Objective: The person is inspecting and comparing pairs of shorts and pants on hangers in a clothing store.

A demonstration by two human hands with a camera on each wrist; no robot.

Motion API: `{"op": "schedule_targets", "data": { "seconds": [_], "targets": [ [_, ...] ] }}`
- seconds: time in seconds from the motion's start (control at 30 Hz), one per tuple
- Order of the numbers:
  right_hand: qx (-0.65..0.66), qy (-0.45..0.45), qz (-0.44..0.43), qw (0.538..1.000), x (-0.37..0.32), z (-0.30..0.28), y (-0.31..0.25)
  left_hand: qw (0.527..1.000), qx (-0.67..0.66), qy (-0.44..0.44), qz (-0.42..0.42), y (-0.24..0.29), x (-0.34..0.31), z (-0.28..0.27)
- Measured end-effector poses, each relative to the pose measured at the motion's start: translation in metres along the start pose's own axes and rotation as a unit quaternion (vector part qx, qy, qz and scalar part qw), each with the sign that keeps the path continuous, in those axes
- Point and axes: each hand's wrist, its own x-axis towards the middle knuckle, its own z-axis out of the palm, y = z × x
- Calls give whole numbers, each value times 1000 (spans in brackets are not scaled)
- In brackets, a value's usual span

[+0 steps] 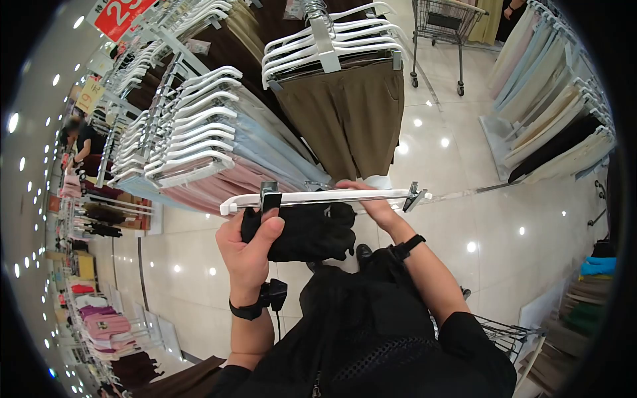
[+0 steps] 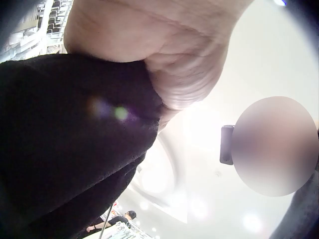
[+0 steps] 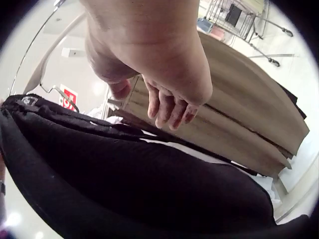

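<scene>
A white clip hanger (image 1: pixel 345 194) lies level in front of the body. My left hand (image 1: pixel 245 249) grips its left end, thumb on the metal clip (image 1: pixel 270 196). Black trousers (image 1: pixel 308 232) hang below the bar; in the left wrist view their dark cloth (image 2: pixel 65 139) runs along the palm. Toward the bar's right end, my right hand (image 1: pixel 378 209) is behind the hanger, partly hidden by it. In the right wrist view its fingers (image 3: pixel 167 109) are loosely extended, with nothing in them, above the black cloth (image 3: pixel 134 184). The right-hand clip (image 1: pixel 415 197) stands at the bar's far end.
Just ahead, brown trousers (image 1: pixel 345 113) hang on white hangers. A rack of pink and blue trousers (image 1: pixel 219 179) is at the left. Shopping carts stand at the back (image 1: pixel 448 20) and by the right elbow. More racks line the right, over a shiny tiled floor (image 1: pixel 424 132).
</scene>
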Motion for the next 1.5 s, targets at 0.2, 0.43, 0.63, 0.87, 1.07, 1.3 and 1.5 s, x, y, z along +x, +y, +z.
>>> {"op": "schedule_targets", "data": {
  "seconds": [0.2,0.43,0.63,0.87,1.07,1.3,1.5],
  "targets": [
    [225,-79,209,949,10,37,19,996,-47,63,-36,-6,-8,-15],
    [256,-22,178,950,-1,36,-39,974,-180,121,-61,-28,-12,-43],
    [149,58,36,986,-27,19,-71,948,-233,163,-143,-52,-12,-52],
    [-2,113,-55,992,-41,21,-107,924,-299,141,-194,-80,-17,-57],
    [-48,115,-29,992,-48,34,-136,911,-306,162,-222,-84,-18,-55],
    [-39,167,-21,985,-38,43,-136,905,-315,144,-245,-92,-28,-62],
    [-45,179,-51,981,-37,46,-131,914,-291,111,-260,-103,-35,-70]
  ]
}}
